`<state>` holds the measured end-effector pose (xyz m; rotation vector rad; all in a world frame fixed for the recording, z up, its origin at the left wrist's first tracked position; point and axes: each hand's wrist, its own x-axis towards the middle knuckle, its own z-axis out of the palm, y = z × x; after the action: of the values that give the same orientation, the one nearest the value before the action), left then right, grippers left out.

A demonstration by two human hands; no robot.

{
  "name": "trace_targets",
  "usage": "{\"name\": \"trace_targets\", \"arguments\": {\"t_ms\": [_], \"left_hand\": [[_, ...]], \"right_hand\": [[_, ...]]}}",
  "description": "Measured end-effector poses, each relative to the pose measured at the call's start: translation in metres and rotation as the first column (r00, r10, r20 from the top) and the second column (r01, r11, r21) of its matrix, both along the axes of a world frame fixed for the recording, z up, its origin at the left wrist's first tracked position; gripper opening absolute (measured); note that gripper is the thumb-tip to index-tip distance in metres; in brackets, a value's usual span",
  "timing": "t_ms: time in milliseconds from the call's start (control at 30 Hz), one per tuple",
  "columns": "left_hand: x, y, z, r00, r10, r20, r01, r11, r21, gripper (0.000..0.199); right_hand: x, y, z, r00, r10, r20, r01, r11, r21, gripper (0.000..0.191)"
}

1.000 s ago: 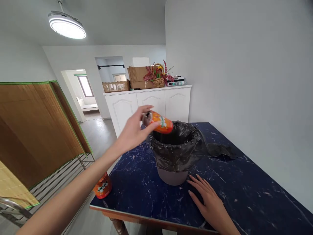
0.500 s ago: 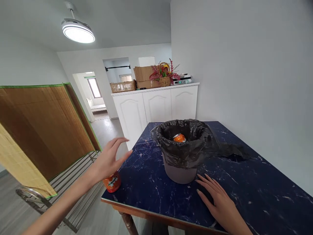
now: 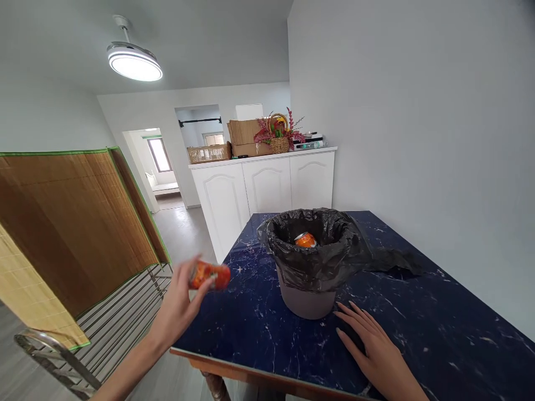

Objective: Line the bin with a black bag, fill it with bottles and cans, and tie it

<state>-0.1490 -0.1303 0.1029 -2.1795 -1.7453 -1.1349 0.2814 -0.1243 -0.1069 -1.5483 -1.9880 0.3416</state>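
My left hand [image 3: 181, 298] is closed around an orange soda can [image 3: 210, 275], which is tipped on its side above the left edge of the table and slightly blurred. In the middle stands a pale trash bin [image 3: 307, 301] lined with a black plastic bag [image 3: 317, 264]. Inside the bag, part of another orange soda can [image 3: 306, 240] shows; its lower part is hidden. My right hand [image 3: 371, 348] lies on the tabletop with fingers stretched out, just right of the bin's base, and holds nothing.
The bin stands on a dark blue marble-patterned table [image 3: 259, 345]. A loose end of the bag trails right. Left are a metal rack [image 3: 125, 312] and a hanging bamboo mat [image 3: 71, 223]. Behind, a white cabinet [image 3: 267, 186] carries cardboard boxes [image 3: 244, 136] and a flower basket [image 3: 279, 143].
My left hand, open above the upright can before, has taken hold of it, lifted it off the table and tipped it sideways. My right hand stays by the bin.
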Motion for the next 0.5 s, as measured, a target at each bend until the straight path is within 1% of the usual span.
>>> {"name": "trace_targets", "arguments": {"t_ms": [33,67,133,200,233,300,367,400,467,500], "left_hand": [[0.015,0.003,0.011,0.996,0.021,0.085,-0.031,0.993,0.114,0.057],[0.031,0.005,0.022,0.986,0.009,0.168,-0.044,0.978,0.205,0.059],[0.064,0.011,0.045,0.956,-0.098,0.278,0.009,0.952,0.307,0.056],[0.099,0.019,0.066,0.922,-0.233,0.310,0.113,0.926,0.359,0.052],[0.116,0.025,0.074,0.906,-0.296,0.301,0.180,0.915,0.360,0.051],[0.147,0.041,0.088,0.875,-0.406,0.264,0.321,0.894,0.313,0.051],[0.173,0.061,0.093,0.847,-0.491,0.205,0.447,0.866,0.226,0.053],[0.183,0.071,0.093,0.838,-0.515,0.179,0.484,0.854,0.190,0.055],[0.195,0.088,0.088,0.844,-0.517,0.140,0.491,0.852,0.182,0.062],[0.197,0.095,0.083,0.857,-0.497,0.134,0.465,0.859,0.214,0.064]], "right_hand": [[0.000,0.000,0.000,1.000,0.000,-0.003,0.000,1.000,0.004,0.055],[0.000,0.000,0.001,1.000,0.002,-0.005,-0.002,1.000,0.009,0.055],[0.000,-0.001,0.002,1.000,0.002,-0.008,-0.002,1.000,0.016,0.054],[-0.001,-0.001,0.003,1.000,-0.002,-0.010,0.002,1.000,0.022,0.053],[-0.001,-0.002,0.004,1.000,-0.004,-0.011,0.005,1.000,0.026,0.053],[-0.002,-0.002,0.006,1.000,-0.007,-0.013,0.007,1.000,0.030,0.052],[-0.002,-0.003,0.008,1.000,-0.009,-0.017,0.009,1.000,0.029,0.052],[-0.002,-0.003,0.010,1.000,-0.011,-0.021,0.011,1.000,0.027,0.052],[-0.002,-0.004,0.014,0.999,-0.014,-0.029,0.014,1.000,0.023,0.052],[-0.002,-0.004,0.015,0.999,-0.013,-0.031,0.014,1.000,0.021,0.052]]}}
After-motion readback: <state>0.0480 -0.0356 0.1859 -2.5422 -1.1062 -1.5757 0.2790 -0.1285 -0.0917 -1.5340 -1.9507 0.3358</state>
